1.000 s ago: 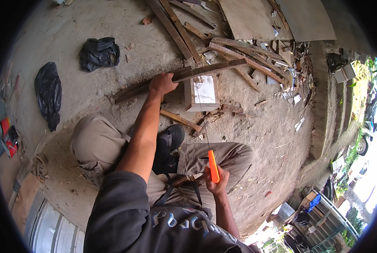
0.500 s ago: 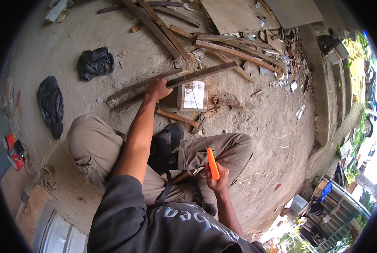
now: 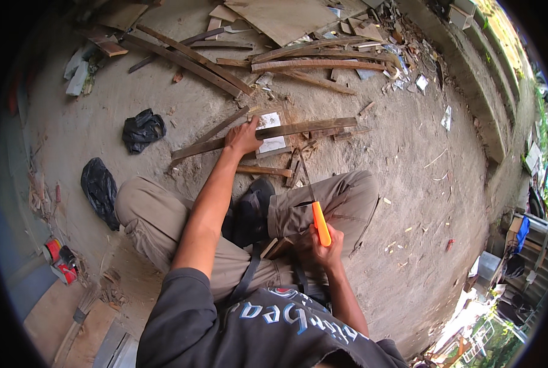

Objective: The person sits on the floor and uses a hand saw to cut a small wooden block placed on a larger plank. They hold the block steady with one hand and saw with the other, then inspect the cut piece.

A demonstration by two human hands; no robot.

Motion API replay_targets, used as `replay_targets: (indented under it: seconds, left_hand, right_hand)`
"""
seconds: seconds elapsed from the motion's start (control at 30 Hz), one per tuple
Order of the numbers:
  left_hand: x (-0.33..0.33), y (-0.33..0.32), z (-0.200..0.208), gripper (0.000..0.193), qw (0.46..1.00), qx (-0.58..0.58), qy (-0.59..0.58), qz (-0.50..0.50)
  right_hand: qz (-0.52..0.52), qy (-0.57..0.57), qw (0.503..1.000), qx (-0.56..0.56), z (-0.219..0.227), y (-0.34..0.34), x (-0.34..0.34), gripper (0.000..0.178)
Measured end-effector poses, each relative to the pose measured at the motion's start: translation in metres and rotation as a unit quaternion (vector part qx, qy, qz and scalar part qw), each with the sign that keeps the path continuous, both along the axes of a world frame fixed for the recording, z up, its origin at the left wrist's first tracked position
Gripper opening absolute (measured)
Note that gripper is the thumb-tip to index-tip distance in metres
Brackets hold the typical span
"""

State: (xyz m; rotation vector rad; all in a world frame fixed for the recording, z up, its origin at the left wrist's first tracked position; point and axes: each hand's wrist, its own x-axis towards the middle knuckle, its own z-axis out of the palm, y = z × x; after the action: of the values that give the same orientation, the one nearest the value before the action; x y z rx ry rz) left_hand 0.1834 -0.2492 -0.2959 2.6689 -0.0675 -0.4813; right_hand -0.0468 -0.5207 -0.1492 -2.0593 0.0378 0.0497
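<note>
L hand [image 3: 243,136]: clasped over a long dark wooden batten [image 3: 308,127], approx. mid-length, at L edge of a white-topped block [image 3: 273,132]. Batten lies across block, R end sticking out past it; L end near a 2nd, thinner batten [image 3: 223,124] on the dirt floor [image 3: 409,202]. R hand [image 3: 328,242]: closed round orange grip of a handsaw [image 3: 321,225], blade seen nearly edge-on, angled up & slightly L over trousered R leg [image 3: 341,193]. Tip close to batten's near side; can't tell if touching. Teeth too fine to make out.

Risks (my judgement): 
- Batten roll/pivot: one hand only, narrow block, R end unsupported. Sideways push on that end could swing it.
- Block itself may rock; floor looks uneven w/ debris.
- Blade v. leg: saw passes just over R shin, so a low stroke or slip could snag cloth or skin.
- L fingers near block edge; if blade jumped L, knuckles exposed.
- Thin blade could bend or bind if forced off-line.
- Loose offcuts [image 3: 295,170] + wooden handle [image 3: 265,170] nr shoe [image 3: 258,197]: could foul tip or foot.
</note>
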Motion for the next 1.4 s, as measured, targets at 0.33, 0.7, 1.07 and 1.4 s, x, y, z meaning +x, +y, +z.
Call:
replay_targets:
  seconds: [0.33,0.7,1.07,1.4]
  left_hand:
    - [0.027,-0.066,-0.048,0.072,0.997,0.003,-0.065,0.040]
    - [0.031,-0.120,-0.072,0.062,0.967,0.076,-0.146,0.193]
    - [0.032,-0.115,-0.068,0.059,0.967,0.072,-0.131,0.206]
    - [0.038,-0.116,-0.062,0.062,0.967,0.079,-0.126,0.207]
  right_hand:
    - [-0.031,-0.012,0.999,0.001,0.012,-0.022,0.003,0.017]
    - [-0.076,0.084,0.993,-0.015,0.015,-0.026,0.007,0.018]
    - [-0.060,0.166,0.984,0.000,0.023,-0.018,0.030,0.014]
    - [-0.067,0.185,0.981,-0.004,0.026,-0.017,0.026,0.011]
